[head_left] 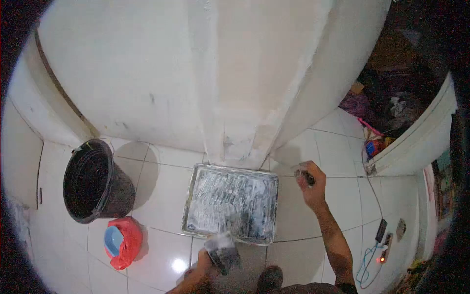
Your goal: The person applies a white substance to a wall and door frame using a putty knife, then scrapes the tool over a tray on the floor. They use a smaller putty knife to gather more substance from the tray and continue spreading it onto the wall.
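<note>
My left hand [205, 264] is closed at the bottom centre on a dark flat tool [223, 252] with a whitish, smeared edge. Motion blur hides that tool's exact kind. It is just in front of the near edge of a shallow metal tray [187, 208], whose inside is streaked with white paste. To the right of the tray, my right hand [315, 183] is raised and closed on a small dark-handled tool [307, 177]. A pale, blurred end of it points left towards the wall, like a scraper blade.
A black bucket [125, 193] stands at left, with a red plastic bag [132, 245] around a blue bowl [113, 240] nearby. The patched wall corner [240, 122] rises behind the tray. On the right floor lie a power strip [387, 247] and cables [364, 267].
</note>
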Demonstrator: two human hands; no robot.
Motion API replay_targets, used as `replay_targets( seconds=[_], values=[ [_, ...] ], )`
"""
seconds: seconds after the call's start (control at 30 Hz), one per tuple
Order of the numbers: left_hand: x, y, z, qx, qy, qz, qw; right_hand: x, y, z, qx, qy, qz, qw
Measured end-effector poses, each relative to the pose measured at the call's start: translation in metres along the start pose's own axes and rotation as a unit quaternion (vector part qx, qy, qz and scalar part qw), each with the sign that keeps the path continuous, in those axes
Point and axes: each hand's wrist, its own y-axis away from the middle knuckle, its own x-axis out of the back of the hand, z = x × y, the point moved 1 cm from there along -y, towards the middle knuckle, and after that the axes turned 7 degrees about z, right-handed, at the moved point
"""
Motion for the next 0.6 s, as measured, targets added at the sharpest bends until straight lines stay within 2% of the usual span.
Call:
replay_targets(
  seconds=[0.03,0.07,0.1,0.13,0.17,0.23,0.27,0.3,0.33,0.37,0.4,0.43,0.47,0.5,0.57,0.6],
  values=[
    [0.007,-0.008,0.004,-0.006,0.126,-0.115,0.985,-0.008,0.015,-0.018,0.122,0.121,-0.015,0.985],
    [-0.012,0.005,0.013,-0.014,0.13,-0.107,0.986,-0.014,0.029,-0.03,0.242,0.234,-0.032,0.941],
    [-0.051,0.022,0.03,-0.022,0.013,0.053,0.998,-0.018,0.041,-0.032,0.24,0.225,-0.04,0.944],
    [-0.076,0.032,0.043,-0.023,-0.103,0.215,0.971,-0.02,0.054,-0.033,0.268,0.207,-0.065,0.939],
    [-0.086,0.034,0.049,-0.027,-0.098,0.227,0.968,-0.023,0.065,-0.035,0.296,0.187,-0.088,0.933],
    [-0.095,0.04,0.056,-0.063,-0.042,0.132,0.988,-0.028,0.079,-0.044,0.269,0.169,-0.121,0.94],
    [-0.085,0.035,0.056,-0.067,-0.043,0.139,0.987,-0.031,0.084,-0.045,0.251,0.161,-0.147,0.943],
    [-0.071,0.023,0.056,-0.021,0.104,-0.085,0.991,-0.032,0.092,-0.042,0.247,0.153,-0.149,0.945],
    [-0.072,0.025,0.057,0.025,0.244,-0.303,0.921,-0.032,0.103,-0.036,0.13,0.07,-0.191,0.97],
    [-0.072,0.03,0.052,0.022,0.244,-0.295,0.923,-0.033,0.111,-0.031,0.01,-0.014,-0.23,0.973],
    [-0.089,0.04,0.05,-0.043,0.101,-0.069,0.992,-0.035,0.117,-0.033,0.005,-0.02,-0.231,0.973],
    [-0.102,0.048,0.05,-0.103,-0.051,0.161,0.98,-0.035,0.122,-0.035,-0.081,-0.032,-0.269,0.959],
    [-0.111,0.052,0.049,-0.102,-0.052,0.165,0.98,-0.036,0.126,-0.035,-0.167,-0.044,-0.305,0.937],
    [-0.118,0.056,0.048,-0.09,-0.061,0.186,0.977,-0.038,0.13,-0.034,-0.169,-0.045,-0.304,0.936],
    [-0.122,0.063,0.044,-0.076,-0.072,0.206,0.973,-0.043,0.134,-0.028,-0.056,0.015,-0.303,0.951],
    [-0.122,0.066,0.043,-0.069,-0.07,0.178,0.979,-0.044,0.135,-0.025,-0.057,0.015,-0.302,0.951]
  ],
)
